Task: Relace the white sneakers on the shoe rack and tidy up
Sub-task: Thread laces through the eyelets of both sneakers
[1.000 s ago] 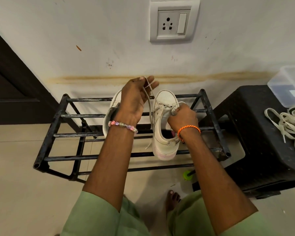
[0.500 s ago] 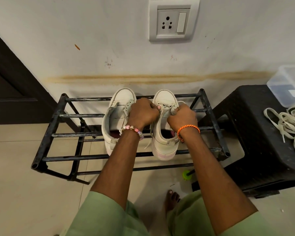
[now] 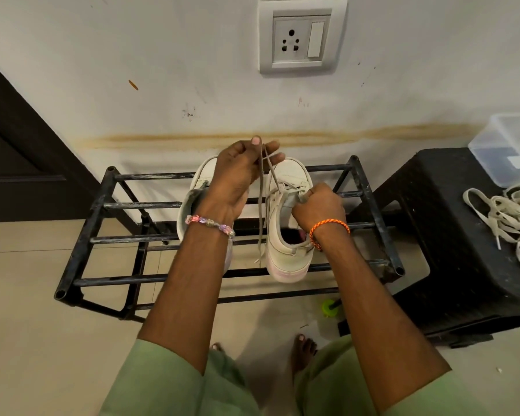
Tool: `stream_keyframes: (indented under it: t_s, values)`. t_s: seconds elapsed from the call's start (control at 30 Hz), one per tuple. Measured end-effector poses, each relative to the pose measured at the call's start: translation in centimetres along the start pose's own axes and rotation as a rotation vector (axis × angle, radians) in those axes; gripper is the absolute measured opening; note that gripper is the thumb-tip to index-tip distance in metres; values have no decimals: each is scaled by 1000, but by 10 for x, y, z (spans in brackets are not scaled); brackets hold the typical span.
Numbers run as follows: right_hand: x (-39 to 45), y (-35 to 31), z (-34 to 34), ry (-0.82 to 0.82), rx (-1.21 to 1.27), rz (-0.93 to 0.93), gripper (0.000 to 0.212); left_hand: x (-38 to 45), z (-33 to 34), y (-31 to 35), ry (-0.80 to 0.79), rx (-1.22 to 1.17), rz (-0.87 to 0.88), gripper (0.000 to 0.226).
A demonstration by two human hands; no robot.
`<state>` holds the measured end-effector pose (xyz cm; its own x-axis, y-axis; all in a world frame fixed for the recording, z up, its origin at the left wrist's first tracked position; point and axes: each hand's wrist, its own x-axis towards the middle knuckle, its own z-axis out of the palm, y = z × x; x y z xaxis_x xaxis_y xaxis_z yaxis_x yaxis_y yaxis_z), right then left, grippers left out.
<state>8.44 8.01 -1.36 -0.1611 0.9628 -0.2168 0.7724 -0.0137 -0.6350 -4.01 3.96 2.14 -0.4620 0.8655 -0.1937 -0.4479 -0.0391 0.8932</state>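
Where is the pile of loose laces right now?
In the head view, the loose laces lie at the far right on the black stool, just in front of the clear plastic box and right of the shoe rack.

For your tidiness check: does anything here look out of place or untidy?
Yes. Loose laces lie tangled on the stool beside a tub, and a brown streak stains the wall.
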Motion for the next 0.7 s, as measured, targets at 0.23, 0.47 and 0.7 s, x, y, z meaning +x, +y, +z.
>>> stream_keyframes:
  t_s: [0.23,0.47,0.7]
  values:
    - [-1,0,1,-1,9,-3,39,2,-13,-28,-127,1080,124,8]
    - [-1,-1,0,1,3,3,38,6,-10,-34,-30,1460,164,15]
    - [0,1,2,8,-18,-10,39,9,-13,-32,-158,1043,-11,20]
